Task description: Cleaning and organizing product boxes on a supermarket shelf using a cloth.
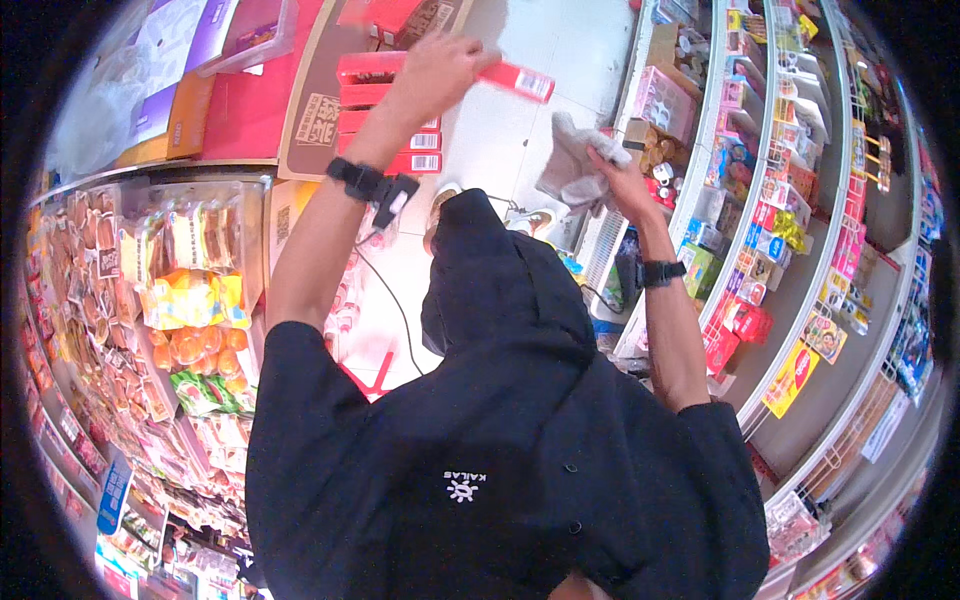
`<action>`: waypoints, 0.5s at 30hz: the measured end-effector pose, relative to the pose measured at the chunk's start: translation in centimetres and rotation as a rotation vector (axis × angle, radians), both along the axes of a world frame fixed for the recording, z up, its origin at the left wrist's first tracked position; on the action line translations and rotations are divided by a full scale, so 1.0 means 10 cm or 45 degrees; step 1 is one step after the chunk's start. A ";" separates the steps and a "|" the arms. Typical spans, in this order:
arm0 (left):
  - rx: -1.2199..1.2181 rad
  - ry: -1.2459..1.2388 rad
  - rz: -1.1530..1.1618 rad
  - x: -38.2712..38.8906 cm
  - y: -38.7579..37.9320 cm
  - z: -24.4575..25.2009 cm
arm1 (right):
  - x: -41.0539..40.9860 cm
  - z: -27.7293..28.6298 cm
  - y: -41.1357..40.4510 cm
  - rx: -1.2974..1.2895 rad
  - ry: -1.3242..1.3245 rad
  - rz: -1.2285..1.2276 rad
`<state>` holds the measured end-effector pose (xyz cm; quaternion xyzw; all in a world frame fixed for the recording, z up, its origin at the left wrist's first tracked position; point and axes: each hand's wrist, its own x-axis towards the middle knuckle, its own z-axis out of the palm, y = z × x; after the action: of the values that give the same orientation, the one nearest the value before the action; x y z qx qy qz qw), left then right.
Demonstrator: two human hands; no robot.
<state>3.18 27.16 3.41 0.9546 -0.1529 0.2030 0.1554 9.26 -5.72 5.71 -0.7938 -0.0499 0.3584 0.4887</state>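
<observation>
My left hand [439,75] grips a slim red box [521,81] with a white printed label on its end. The hand is slightly blurred and hides the box's other end. Just below it, several similar red boxes [426,163] lie in a row beside a brown cardboard carton [319,97]. My forearm covers part of that row. In my right hand [626,180] is a crumpled grey cloth [570,161], which hangs from the fingers near the shelf edge. I wear a dark strap on each wrist; the left one carries a small device [394,201].
Shelves of packaged goods [750,225] rise close on the right. On the left stands a display of packed breads and snacks [195,300], with purple and white cartons [172,67] above it. A black cable [397,300] crosses the pale tiled floor [577,45] by my feet.
</observation>
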 end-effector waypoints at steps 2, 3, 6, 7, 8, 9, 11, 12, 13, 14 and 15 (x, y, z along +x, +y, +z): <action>0.012 0.043 0.137 0.13 0.19 0.04 | -0.05 -0.03 -0.14 -0.114 -0.014 -0.021; -0.026 0.027 0.167 0.25 0.31 0.05 | -0.08 -0.08 -0.23 -0.085 0.003 -0.063; 0.010 0.078 0.263 0.44 0.46 0.10 | -0.23 -0.14 -0.52 -0.095 -0.020 -0.129; -0.072 0.105 0.264 0.50 0.48 0.11 | -0.28 -0.21 -0.66 -0.132 -0.140 -0.131; -0.148 0.136 0.272 0.54 0.54 0.09 | -0.30 -0.22 -0.73 -0.123 -0.141 -0.127; -0.138 0.137 0.278 0.55 0.65 0.05 | -0.36 -0.19 -0.79 -0.148 -0.074 -0.132; -0.229 0.116 0.274 0.50 0.90 -0.03 | -0.48 -0.10 -0.85 -0.196 0.009 -0.161; -0.232 0.111 0.254 0.50 0.91 0.06 | -0.53 -0.12 -0.97 -0.198 0.003 -0.181; -0.200 0.125 0.245 0.47 0.94 0.16 | -0.59 -0.14 -1.09 -0.175 0.002 -0.235; -0.163 0.140 0.249 0.42 0.99 0.25 | -0.64 -0.16 -1.16 -0.147 0.002 -0.276; -0.158 0.146 0.251 0.36 1.09 0.20 | -0.67 -0.12 -1.17 -0.196 0.059 -0.285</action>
<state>6.73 38.07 5.42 0.9636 -0.0364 0.1712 0.2021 2.52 -17.40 4.51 -0.8212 0.0778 0.3228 0.4641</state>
